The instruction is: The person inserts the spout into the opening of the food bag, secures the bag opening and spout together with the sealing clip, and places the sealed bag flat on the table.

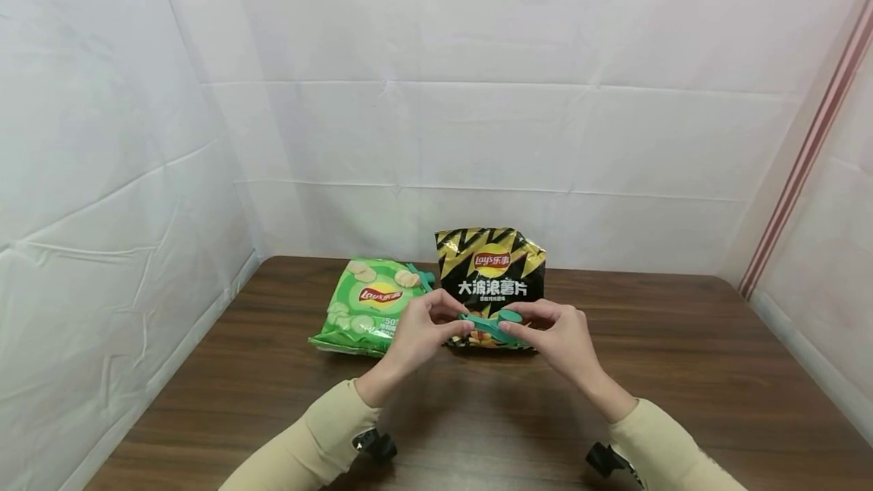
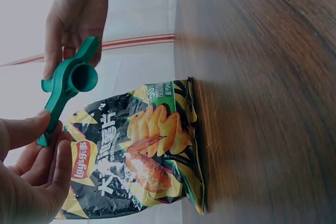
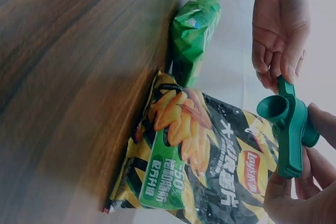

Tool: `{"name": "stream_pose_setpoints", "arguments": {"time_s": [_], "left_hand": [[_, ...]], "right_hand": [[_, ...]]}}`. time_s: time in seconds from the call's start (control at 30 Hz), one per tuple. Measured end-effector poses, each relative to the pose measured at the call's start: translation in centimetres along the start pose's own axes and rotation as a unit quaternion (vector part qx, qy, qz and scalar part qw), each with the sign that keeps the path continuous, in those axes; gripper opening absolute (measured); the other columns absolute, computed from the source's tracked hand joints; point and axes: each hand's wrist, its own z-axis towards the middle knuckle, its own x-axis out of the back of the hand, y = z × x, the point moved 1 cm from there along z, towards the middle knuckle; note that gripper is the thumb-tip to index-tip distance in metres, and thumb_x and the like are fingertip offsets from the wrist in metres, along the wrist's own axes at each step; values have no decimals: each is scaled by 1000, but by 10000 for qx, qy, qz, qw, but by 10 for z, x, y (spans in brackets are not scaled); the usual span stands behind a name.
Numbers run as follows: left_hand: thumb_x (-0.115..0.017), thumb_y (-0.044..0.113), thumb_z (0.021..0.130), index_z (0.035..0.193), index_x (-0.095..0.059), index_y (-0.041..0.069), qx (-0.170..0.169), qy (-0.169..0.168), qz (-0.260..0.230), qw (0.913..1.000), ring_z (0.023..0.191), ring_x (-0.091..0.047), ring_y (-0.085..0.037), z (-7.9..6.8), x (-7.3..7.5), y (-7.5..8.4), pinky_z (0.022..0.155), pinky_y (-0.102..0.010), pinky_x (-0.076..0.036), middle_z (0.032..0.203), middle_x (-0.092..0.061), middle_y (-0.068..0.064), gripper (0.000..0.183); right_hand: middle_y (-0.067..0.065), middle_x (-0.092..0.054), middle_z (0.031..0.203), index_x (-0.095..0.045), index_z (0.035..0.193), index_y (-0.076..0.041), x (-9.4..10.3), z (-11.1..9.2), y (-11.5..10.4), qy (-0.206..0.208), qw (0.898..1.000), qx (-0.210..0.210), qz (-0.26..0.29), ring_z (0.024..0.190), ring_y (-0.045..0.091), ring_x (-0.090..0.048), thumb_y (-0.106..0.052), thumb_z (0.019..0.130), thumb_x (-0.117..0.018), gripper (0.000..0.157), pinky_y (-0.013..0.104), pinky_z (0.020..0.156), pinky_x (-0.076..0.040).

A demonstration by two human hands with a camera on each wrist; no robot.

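A green plastic bag clip [image 1: 488, 325] with a round, hollow spout is held up in front of a black and yellow chip bag [image 1: 492, 271]. My left hand [image 1: 423, 328] pinches one end of this clip between thumb and fingers. The other end is in my right hand [image 1: 562, 336], whose fingers grip it around the round part, as the right wrist view shows. The chip bag stands upright on the table, apart from both hands in the wrist views; the clip and fingers cover its lower part in the head view.
Left of the black bag, a green chip bag [image 1: 368, 301] rests on the brown wooden table [image 1: 655, 339]. A second green plastic piece [image 1: 424, 276] shows at its upper right corner. White sheeting [image 1: 491, 135] hangs behind the table and along both sides.
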Motion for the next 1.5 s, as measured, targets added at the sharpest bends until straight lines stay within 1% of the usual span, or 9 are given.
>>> {"name": "stream_pose_setpoints", "arguments": {"time_s": [0.23, 0.4, 0.53, 0.63, 0.77, 0.93, 1.13, 1.33, 1.5], "left_hand": [[-75, 10, 81, 88, -64, 5, -377, 261, 306, 9985, 74, -70, -24, -3, -1, -1, 67, -35, -56, 84, -73, -11, 14], [-75, 10, 81, 86, -63, 8, -637, 483, 647, 9947, 72, -70, -25, -7, -2, 2, 61, -27, -55, 80, -72, -6, 13], [-76, 11, 80, 84, -63, 9, -766, 667, 1009, 9897, 68, -68, -16, -10, -3, 3, 59, -23, -53, 78, -71, -3, 14], [-78, 12, 78, 82, -64, 9, -750, 714, 1189, 9875, 66, -65, -9, -12, -3, 3, 60, -21, -53, 77, -70, -1, 15], [-79, 13, 78, 82, -64, 11, -678, 675, 1377, 9858, 65, -63, -7, -14, -1, 3, 60, -21, -52, 78, -68, 0, 15], [-80, 16, 76, 81, -67, 13, -491, 629, 1605, 9838, 65, -61, -6, -14, 2, 2, 59, -22, -51, 76, -66, 2, 15], [-81, 17, 75, 80, -68, 14, -301, 420, 1631, 9853, 61, -59, -7, -17, 6, 3, 57, -23, -50, 72, -65, 3, 14], [-80, 15, 76, 80, -69, 12, 105, -137, 988, 9950, 67, -63, -10, -16, 12, 0, 63, -26, -52, 76, -68, 0, 12], [-80, 14, 76, 81, -69, 9, 338, -447, 655, 9963, 67, -64, -13, -15, 16, -3, 64, -28, -52, 76, -68, -1, 13]], "right_hand": [[-2, -73, 86, -76, 93, -23, -1, -1, 2, 168, 9996, 223, -78, 67, 7, -65, -39, 74, -79, 25, 24, 55, -52], [-4, -73, 83, -77, 91, -22, -2, -1, -2, 348, 9981, 452, -214, 64, 5, -65, -39, 73, -81, 25, 25, 53, -52], [0, -74, 83, -77, 91, -19, -2, -3, -3, 444, 9969, 515, -403, 62, 3, -64, -37, 72, -82, 26, 23, 52, -51], [2, -74, 86, -78, 92, -17, -2, -5, -4, 409, 9968, 498, -481, 63, 2, -64, -36, 72, -82, 27, 22, 54, -51], [0, -74, 87, -77, 92, -19, -2, -5, -6, 294, 9973, 457, -497, 65, 3, -65, -36, 72, -82, 27, 22, 55, -52], [-1, -74, 83, -78, 89, -20, -3, -5, -7, 48, 9989, 130, -451, 64, 4, -66, -39, 72, -82, 26, 23, 55, -52], [-3, -73, 76, -78, 86, -18, -6, -4, -5, -73, 9981, -164, -588, 61, 5, -65, -41, 70, -82, 28, 23, 54, -52], [-3, -73, 74, -78, 88, -17, -9, -7, -4, -202, 9974, -360, -593, 62, 4, -65, -39, 70, -83, 29, 22, 55, -52], [-2, -73, 74, -78, 89, -15, -11, -8, -4, -256, 9967, -485, -598, 63, 4, -65, -38, 70, -83, 30, 23, 56, -52]]}}
